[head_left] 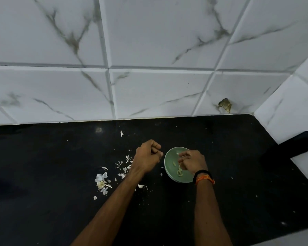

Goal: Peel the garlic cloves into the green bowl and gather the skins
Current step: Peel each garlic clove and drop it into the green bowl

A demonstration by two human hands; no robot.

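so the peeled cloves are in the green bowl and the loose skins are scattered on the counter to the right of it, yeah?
Not quite. The head view shows the garlic skins scattered on the black counter to the left of the green bowl, around the left hand, not to its right. The peeled cloves are indeed in the bowl.

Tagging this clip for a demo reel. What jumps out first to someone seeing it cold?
The two bare hands meeting mid-frame over the black stone countertop: the right hand over the small round green bowl holding pale peeled garlic cloves, the left hand curled just left of the bowl. Next, the white papery garlic skins scattered left of the hands, stark against the dark counter.
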